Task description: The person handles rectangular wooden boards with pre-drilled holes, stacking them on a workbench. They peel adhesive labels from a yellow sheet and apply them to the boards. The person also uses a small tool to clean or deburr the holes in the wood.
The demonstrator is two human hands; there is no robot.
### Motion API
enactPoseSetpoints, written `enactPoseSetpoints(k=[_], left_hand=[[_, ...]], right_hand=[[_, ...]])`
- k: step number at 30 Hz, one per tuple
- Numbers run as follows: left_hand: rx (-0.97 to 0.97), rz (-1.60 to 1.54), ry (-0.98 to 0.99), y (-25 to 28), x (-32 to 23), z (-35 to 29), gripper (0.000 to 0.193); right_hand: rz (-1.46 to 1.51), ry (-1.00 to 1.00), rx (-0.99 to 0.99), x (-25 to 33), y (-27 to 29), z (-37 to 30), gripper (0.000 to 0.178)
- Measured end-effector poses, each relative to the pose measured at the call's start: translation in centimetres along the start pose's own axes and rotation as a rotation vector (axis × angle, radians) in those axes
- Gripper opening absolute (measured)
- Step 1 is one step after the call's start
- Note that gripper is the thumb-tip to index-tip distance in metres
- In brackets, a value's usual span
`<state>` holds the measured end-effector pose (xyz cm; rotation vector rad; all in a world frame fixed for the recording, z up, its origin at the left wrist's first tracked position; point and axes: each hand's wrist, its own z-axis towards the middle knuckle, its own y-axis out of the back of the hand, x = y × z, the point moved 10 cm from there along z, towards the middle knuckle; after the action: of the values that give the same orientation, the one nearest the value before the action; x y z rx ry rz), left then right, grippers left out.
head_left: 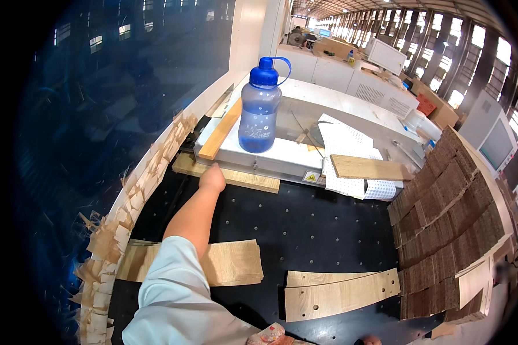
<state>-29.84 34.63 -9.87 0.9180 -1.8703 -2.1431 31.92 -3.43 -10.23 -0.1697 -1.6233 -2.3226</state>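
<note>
My left arm, in a pale sleeve, reaches forward across the black table. My left hand (212, 179) is curled over a narrow wooden board (253, 179), which lies against the front of a white machine ledge; the fingertips are hidden. Beneath my forearm are flat wood-grain panels (233, 263). Only a sliver of my right hand (372, 340) shows at the lower edge, its fingers out of sight. Nearest to it are two overlapping wood-grain panels (339, 294); the upper one has drilled holes.
A blue-capped water bottle (257, 115) stands on the white ledge (293, 163), beside a wooden strip (220, 133). Printed sheets (345, 149) and another board (369, 168) lie farther right. Tall stacks of panels (443, 230) border the right; torn tape (121, 230) lines the left edge.
</note>
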Motion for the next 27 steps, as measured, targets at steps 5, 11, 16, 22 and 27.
enactPoseSetpoints(k=[5, 11, 16, 22, 27], left_hand=[[0.271, -1.205, 0.499, -3.6, 0.1, -3.6, 0.055], [0.269, -1.549, 0.518, -4.9, -0.9, -4.3, 0.063], [0.272, -1.878, 0.555, -6.4, -0.5, -2.5, 0.075], [0.272, -2.177, 0.663, -5.7, -0.4, -2.1, 0.077], [0.248, -2.273, 0.656, -4.8, 0.3, -2.4, 0.084]], right_hand=[[0.005, -0.077, 0.027, 0.2, 0.2, 0.3, 0.035], [0.014, -0.022, 0.011, 0.9, 0.8, 0.6, 0.035], [-0.006, -0.049, 0.087, -1.9, -1.4, -0.9, 0.033], [-0.015, -0.056, 0.064, 0.4, 0.1, 0.2, 0.037], [-0.008, -0.042, 0.07, 1.3, 0.0, 1.2, 0.039]])
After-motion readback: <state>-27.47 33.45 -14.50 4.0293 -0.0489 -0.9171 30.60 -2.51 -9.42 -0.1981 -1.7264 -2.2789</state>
